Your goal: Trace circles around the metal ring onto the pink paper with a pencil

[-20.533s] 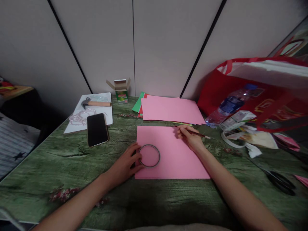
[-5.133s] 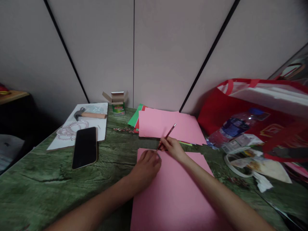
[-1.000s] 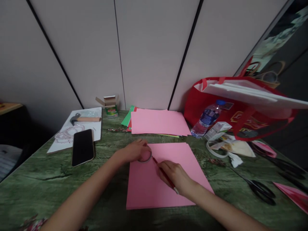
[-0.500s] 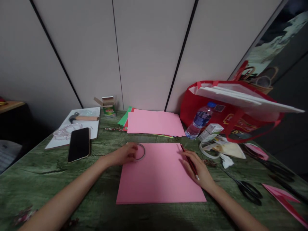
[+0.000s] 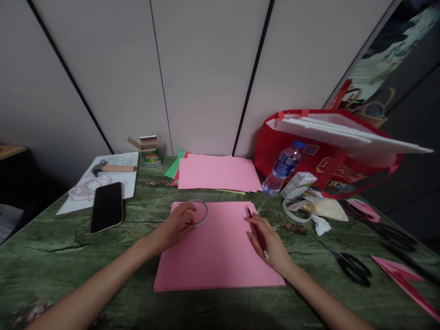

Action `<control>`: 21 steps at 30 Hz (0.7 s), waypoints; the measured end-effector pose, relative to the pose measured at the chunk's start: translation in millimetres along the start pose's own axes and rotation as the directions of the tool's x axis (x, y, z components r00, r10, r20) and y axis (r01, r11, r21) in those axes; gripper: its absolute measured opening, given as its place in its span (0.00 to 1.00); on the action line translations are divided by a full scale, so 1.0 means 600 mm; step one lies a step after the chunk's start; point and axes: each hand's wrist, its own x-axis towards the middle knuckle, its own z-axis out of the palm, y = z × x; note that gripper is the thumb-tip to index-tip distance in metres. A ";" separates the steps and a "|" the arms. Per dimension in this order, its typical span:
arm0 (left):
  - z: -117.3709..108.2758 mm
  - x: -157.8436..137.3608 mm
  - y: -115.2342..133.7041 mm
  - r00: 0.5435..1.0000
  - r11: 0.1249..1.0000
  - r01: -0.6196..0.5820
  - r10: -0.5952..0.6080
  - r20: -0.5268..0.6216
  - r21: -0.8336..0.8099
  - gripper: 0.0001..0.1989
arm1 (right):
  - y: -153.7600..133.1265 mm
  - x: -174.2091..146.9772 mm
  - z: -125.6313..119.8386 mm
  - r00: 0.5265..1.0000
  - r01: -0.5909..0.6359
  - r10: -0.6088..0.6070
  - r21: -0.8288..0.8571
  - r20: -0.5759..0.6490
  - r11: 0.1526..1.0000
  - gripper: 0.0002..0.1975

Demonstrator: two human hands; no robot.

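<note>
A stack of pink paper (image 5: pixel 222 256) lies on the table in front of me. At its upper left, my left hand (image 5: pixel 175 230) has thumb and fingers closed on the left side of a thin grey ring (image 5: pixel 207 212). The ring is over the paper; whether it rests flat I cannot tell. On the paper's right side lies my right hand (image 5: pixel 271 245), holding a red and black pencil (image 5: pixel 260 236) between thumb and fingers. The pencil's dark tip points up and left, its pale end toward me.
Behind the paper lies another pink stack (image 5: pixel 220 173). To the left are a phone (image 5: pixel 107 207), a hammer (image 5: pixel 115 168) and a small green box (image 5: pixel 151 156). At right stand a water bottle (image 5: pixel 283 169) and a red bag (image 5: pixel 271 133), with black-handled scissors (image 5: pixel 354 268) nearer me.
The view has shifted slightly. The pink paper and my right hand with the pencil have moved a little left. More of the ring now shows, farther in from the paper's left edge.
</note>
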 end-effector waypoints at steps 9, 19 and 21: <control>0.081 0.041 0.051 0.997 0.956 -0.020 -0.003 0.077 0.293 0.05 | -0.034 0.007 0.023 1.000 0.003 -0.003 -0.008 0.031 1.000 0.17; 0.098 0.028 0.061 0.992 0.851 -0.002 -0.064 0.106 0.525 0.04 | -0.052 0.051 0.036 0.998 0.062 -0.064 0.063 0.026 0.996 0.16; 0.097 0.025 0.067 0.988 0.834 -0.018 -0.070 0.139 0.552 0.05 | -0.056 0.065 0.044 0.996 0.061 -0.069 0.138 0.054 0.989 0.16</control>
